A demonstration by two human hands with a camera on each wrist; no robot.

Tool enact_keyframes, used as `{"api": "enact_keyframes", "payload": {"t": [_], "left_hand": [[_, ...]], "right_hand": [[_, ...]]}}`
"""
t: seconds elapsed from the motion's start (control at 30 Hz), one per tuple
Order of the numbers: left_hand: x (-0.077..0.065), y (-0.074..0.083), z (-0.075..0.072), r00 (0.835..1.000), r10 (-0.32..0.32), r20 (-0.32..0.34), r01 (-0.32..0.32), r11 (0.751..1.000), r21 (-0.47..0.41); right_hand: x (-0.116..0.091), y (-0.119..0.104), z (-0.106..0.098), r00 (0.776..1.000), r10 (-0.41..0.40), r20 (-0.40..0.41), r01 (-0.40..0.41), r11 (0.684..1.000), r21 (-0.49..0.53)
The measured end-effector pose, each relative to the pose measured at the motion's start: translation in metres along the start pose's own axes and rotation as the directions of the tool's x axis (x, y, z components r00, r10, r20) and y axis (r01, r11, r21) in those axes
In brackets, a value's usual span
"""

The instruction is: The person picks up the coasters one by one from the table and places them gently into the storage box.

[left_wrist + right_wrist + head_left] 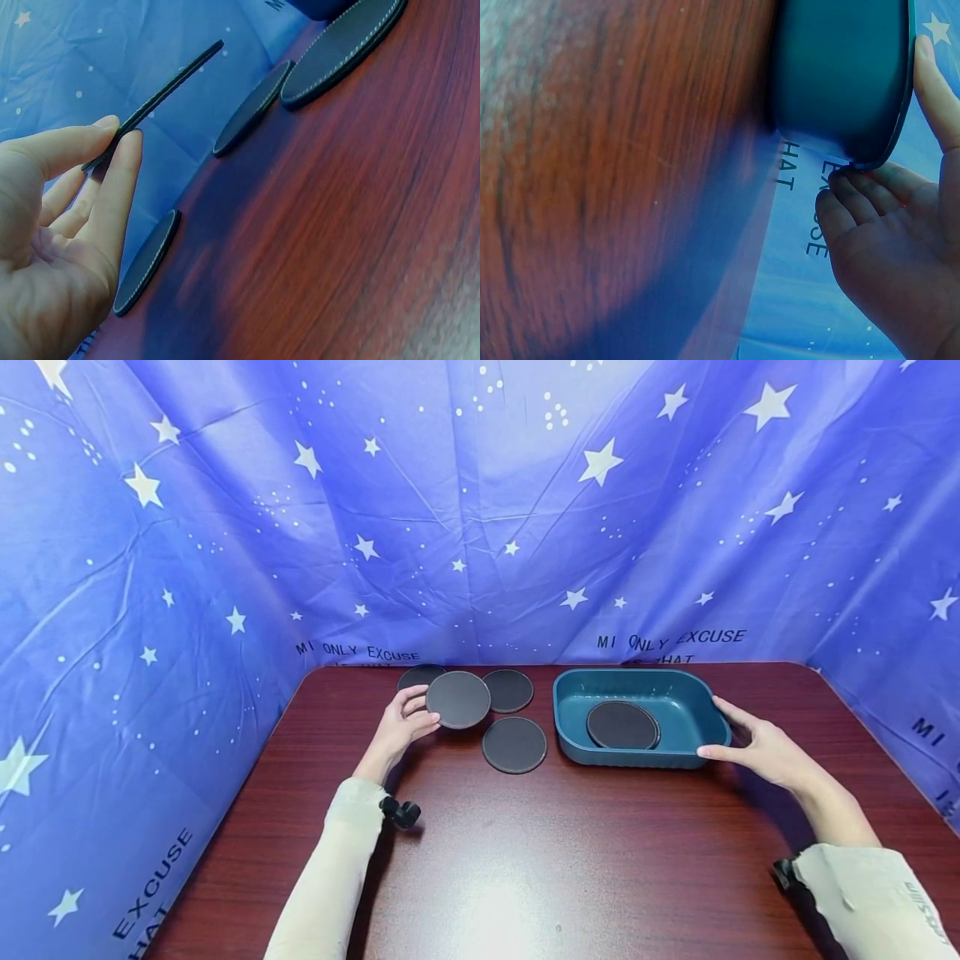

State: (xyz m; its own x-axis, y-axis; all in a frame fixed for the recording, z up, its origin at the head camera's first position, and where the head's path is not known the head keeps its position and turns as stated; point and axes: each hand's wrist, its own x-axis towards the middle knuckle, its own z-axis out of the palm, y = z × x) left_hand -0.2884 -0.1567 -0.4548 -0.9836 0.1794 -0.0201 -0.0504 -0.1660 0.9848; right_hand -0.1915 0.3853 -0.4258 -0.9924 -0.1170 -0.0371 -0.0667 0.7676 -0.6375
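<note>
My left hand (397,727) pinches a round black coaster (458,700) by its edge between thumb and fingers. The coaster is lifted off the table and tilted; in the left wrist view it shows nearly edge-on. Beneath and around it lie a coaster (418,675) partly hidden behind it, a second coaster (510,692) to the right and a third coaster (514,745) nearer me. My right hand (761,747) holds the right end of a teal rectangular basin (637,758), thumb at the near corner and fingers along the end. Inside the basin lies another black coaster (622,727).
Everything stands on a dark red wood-grain table (570,852). A blue curtain (465,527) with white stars hangs behind the table's far edge and along both sides.
</note>
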Motion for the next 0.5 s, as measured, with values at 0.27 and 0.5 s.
{"api": "enact_keyframes", "payload": {"t": [0.27, 0.5], "left_hand": [[0.003, 0.002, 0.011, 1.0, -0.001, 0.017, 0.001, 1.0, 0.005], [0.008, 0.002, 0.021, 0.999, 0.012, 0.05, -0.012, 1.0, -0.001]], "right_hand": [[0.0, -0.001, 0.0, 1.0, 0.007, 0.001, -0.007, 1.0, 0.004], [0.001, 0.001, 0.001, 1.0, 0.002, 0.001, -0.002, 1.0, 0.002]]}}
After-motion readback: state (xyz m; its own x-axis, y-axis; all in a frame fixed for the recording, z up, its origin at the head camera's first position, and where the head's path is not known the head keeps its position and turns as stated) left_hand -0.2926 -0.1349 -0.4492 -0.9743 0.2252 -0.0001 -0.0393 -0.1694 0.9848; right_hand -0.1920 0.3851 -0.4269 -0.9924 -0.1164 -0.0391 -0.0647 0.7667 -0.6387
